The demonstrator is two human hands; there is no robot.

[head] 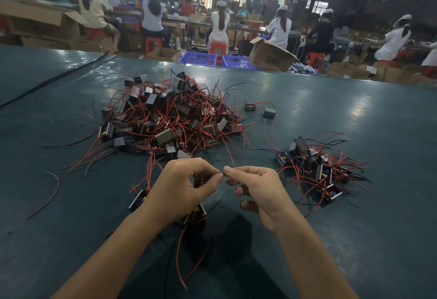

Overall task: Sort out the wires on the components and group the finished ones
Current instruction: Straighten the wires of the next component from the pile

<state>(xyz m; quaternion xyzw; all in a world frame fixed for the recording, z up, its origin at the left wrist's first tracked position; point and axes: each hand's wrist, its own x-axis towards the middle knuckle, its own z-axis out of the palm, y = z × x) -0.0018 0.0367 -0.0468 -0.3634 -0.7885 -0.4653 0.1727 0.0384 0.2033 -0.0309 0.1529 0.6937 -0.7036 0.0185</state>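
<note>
A big heap of small box-shaped components (165,119) with tangled red and black wires lies mid-table. A smaller group of components (314,166) sits to the right. My left hand (182,187) and my right hand (255,190) meet in front of me, each pinching the same thin wire (223,175) between thumb and forefinger. Under my left hand lies a dark component (194,218) whose red wires trail toward me. Another component (137,200) lies just left of my left wrist.
The green table (354,239) stretches wide. Two stray components (250,107) sit right of the heap, and a loose red wire (50,192) lies at the left. Beyond the far edge stand blue crates (198,58), cardboard boxes and several seated workers.
</note>
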